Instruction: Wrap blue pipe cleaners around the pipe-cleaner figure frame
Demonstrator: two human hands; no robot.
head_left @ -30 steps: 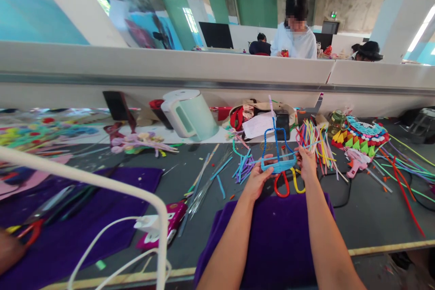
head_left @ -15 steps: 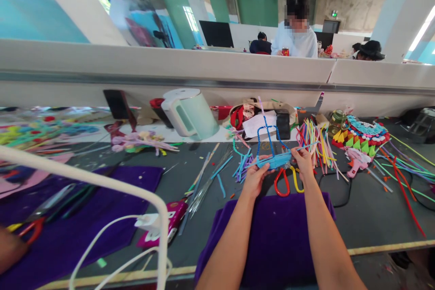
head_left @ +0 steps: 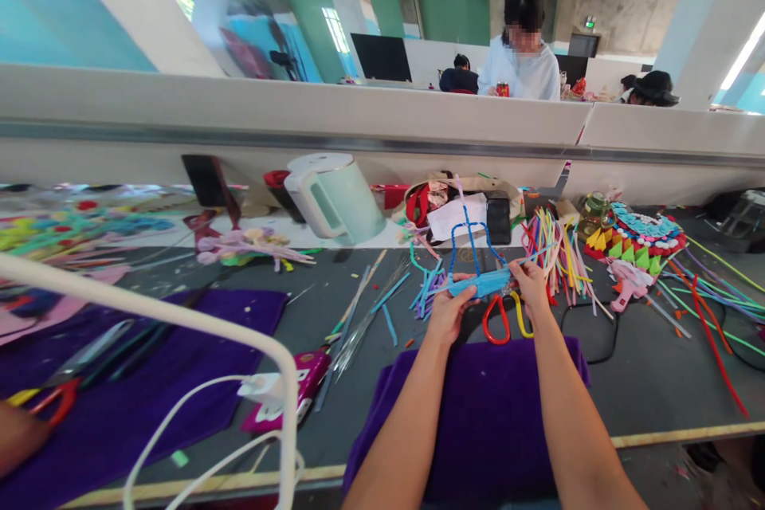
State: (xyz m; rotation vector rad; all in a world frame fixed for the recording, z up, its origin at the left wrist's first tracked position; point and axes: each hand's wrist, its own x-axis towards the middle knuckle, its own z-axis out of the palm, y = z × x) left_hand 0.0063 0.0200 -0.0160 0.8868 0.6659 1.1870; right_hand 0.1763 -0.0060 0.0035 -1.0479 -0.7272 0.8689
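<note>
A pipe-cleaner craft [head_left: 488, 282], with a light-blue band of strands and a dark-blue frame rising from it, is held above the desk. My left hand [head_left: 448, 314] grips the band's left end, thumb on top. At the right end, my right hand [head_left: 531, 285] pinches a light-blue pipe cleaner whose tip sticks out to the right; the fingertips partly hide the grip. Just below the craft lie scissors [head_left: 496, 323] with one red and one yellow handle loop, blades hidden. Under my forearms is a folded purple cloth [head_left: 478, 406].
Colourful pipe cleaners [head_left: 555, 259] and a pink glue gun [head_left: 630, 285] lie to the right. A kettle [head_left: 343, 203] stands at the back by the partition. On the left, a white tube [head_left: 179, 311] crosses the desk, and another person's hand [head_left: 21, 438] is near scissors.
Both hands keep hold of the craft in nearly the same place. The band has turned slightly, and the right fingers have shifted a little. The rest looks unchanged.
</note>
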